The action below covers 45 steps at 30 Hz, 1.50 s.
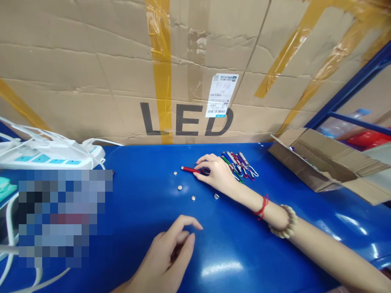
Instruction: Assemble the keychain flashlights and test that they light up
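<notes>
My right hand (pixel 215 173) pinches a slim red keychain flashlight (pixel 188 169) between thumb and fingers, low over the blue table. Its silver tip points left, and part of its clip end is hidden by my fingers. Just beyond that hand lies a row of similar keychain flashlights (pixel 238 159) in several colours, with carabiner clips. Small silver button cells (pixel 179 188) are scattered to the left of and below my right hand. A small silver cap (pixel 216 196) rests beneath my right wrist. My left hand (pixel 171 252) is empty in the foreground, thumb and index finger curved apart.
A large cardboard box (pixel 122 81) marked LED stands along the back of the blue table (pixel 137 228). At right is an open cardboard carton (pixel 320 167). White power strips (pixel 55 154) with tangled cables lie at left, above a pixelated patch.
</notes>
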Each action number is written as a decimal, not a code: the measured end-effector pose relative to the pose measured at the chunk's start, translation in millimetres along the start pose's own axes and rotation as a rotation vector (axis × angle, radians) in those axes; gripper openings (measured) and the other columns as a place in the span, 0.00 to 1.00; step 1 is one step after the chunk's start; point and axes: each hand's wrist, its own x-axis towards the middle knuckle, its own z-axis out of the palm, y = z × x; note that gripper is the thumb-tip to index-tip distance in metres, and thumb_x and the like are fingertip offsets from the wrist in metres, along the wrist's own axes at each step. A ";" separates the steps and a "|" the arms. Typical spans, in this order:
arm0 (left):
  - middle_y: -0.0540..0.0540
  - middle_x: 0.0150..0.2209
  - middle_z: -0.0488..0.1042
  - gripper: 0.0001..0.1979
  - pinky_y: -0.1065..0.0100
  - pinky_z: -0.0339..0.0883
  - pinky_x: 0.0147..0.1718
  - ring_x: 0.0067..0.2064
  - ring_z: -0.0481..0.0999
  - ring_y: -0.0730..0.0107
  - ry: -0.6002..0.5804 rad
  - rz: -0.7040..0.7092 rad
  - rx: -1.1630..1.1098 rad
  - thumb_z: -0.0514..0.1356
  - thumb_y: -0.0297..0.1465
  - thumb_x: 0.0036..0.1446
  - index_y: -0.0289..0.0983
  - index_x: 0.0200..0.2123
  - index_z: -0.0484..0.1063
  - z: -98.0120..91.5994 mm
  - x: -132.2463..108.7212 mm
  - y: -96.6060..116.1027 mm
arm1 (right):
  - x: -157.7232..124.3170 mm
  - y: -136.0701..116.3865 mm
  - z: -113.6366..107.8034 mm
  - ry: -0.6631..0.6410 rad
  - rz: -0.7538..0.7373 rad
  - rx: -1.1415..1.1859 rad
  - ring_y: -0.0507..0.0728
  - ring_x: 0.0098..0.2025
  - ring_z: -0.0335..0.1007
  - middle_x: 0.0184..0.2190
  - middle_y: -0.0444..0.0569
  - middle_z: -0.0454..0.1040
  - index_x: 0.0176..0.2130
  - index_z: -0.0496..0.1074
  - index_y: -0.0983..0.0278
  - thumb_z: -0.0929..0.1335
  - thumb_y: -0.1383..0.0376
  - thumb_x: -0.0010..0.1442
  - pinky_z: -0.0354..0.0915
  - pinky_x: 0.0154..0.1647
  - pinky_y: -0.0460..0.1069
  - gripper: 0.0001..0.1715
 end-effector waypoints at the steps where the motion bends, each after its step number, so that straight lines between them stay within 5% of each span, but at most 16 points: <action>1: 0.57 0.19 0.46 0.13 0.71 0.41 0.20 0.20 0.46 0.75 0.008 -0.002 -0.003 0.46 0.38 0.63 0.38 0.41 0.64 0.4 -0.2 -0.2 | -2.5 -1.5 -2.3 0.007 -0.003 0.014 0.57 0.40 0.68 0.38 0.49 0.74 0.33 0.76 0.66 0.71 0.65 0.54 0.63 0.43 0.52 0.06; 7: 0.57 0.20 0.47 0.11 0.72 0.44 0.21 0.22 0.48 0.76 0.191 -0.028 0.003 0.46 0.38 0.64 0.39 0.44 0.60 0.9 1.5 -5.6 | -26.4 -24.2 -21.4 0.088 -0.064 0.148 0.52 0.32 0.70 0.31 0.45 0.76 0.37 0.75 0.65 0.69 0.65 0.57 0.65 0.38 0.47 0.07; 13: 0.51 0.32 0.63 0.13 0.75 0.59 0.25 0.26 0.63 0.76 0.428 0.060 0.159 0.52 0.35 0.60 0.40 0.47 0.57 -4.6 10.5 -17.1 | -48.3 -54.6 -30.9 0.139 -0.175 0.391 0.47 0.28 0.68 0.27 0.44 0.72 0.37 0.74 0.66 0.69 0.65 0.58 0.65 0.32 0.42 0.07; 21: 0.50 0.34 0.65 0.05 0.74 0.58 0.27 0.28 0.62 0.75 0.305 0.146 0.336 0.54 0.31 0.59 0.40 0.39 0.67 -8.0 10.7 -13.8 | -60.1 -68.5 -31.2 -0.011 -0.314 0.491 0.48 0.31 0.69 0.30 0.47 0.74 0.42 0.73 0.68 0.67 0.66 0.60 0.65 0.31 0.42 0.09; 27: 0.50 0.30 0.64 0.07 0.75 0.56 0.27 0.28 0.62 0.75 0.224 0.147 0.274 0.53 0.31 0.61 0.38 0.33 0.68 -10.0 12.1 -11.8 | -63.7 -68.1 -32.8 0.004 -0.328 0.284 0.49 0.36 0.72 0.35 0.46 0.75 0.48 0.69 0.64 0.65 0.63 0.63 0.67 0.34 0.43 0.13; 36: 0.51 0.26 0.60 0.13 0.73 0.53 0.27 0.28 0.60 0.75 0.215 0.054 0.188 0.48 0.34 0.64 0.35 0.28 0.62 -10.3 11.5 -6.2 | -58.8 -41.4 -22.1 0.021 -0.174 -0.104 0.56 0.41 0.70 0.42 0.49 0.73 0.46 0.71 0.64 0.62 0.66 0.64 0.68 0.38 0.50 0.13; 45: 0.52 0.24 0.56 0.14 0.71 0.50 0.29 0.29 0.58 0.73 0.233 0.041 0.184 0.48 0.29 0.60 0.36 0.22 0.52 -9.8 10.4 0.3 | -55.5 -35.9 -14.4 -0.021 -0.314 -0.082 0.56 0.42 0.68 0.41 0.50 0.72 0.45 0.73 0.63 0.59 0.66 0.66 0.65 0.40 0.51 0.15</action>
